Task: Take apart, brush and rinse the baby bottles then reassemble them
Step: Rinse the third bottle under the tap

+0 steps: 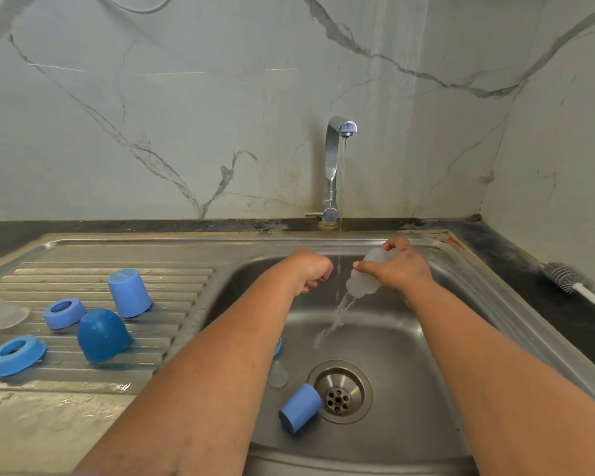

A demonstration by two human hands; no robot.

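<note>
The right hand (401, 269) grips a clear bottle body (364, 281) over the sink basin (409, 355), fingers and thumb curled around it, with the bottle tipped mouth-down so that water pours out of it into the basin. The left hand (311, 269) is held just beside it with fingers curled into a loose fist, holding nothing visible. A thin stream of water falls from the tap (337, 166) between the two hands. On the basin floor, a blue cap (299, 408) lies on its side touching the drain (339, 391), with a clear teat (277, 372) near it. On the draining board (83, 276) to the left stand two more blue caps (129, 293) (102, 334), mouth-down, two blue collar rings (64, 312) (14, 355), and another clear teat (7, 312). A bottle brush (564, 274) lies on the dark counter (529, 269) to the right of the sink.
</note>
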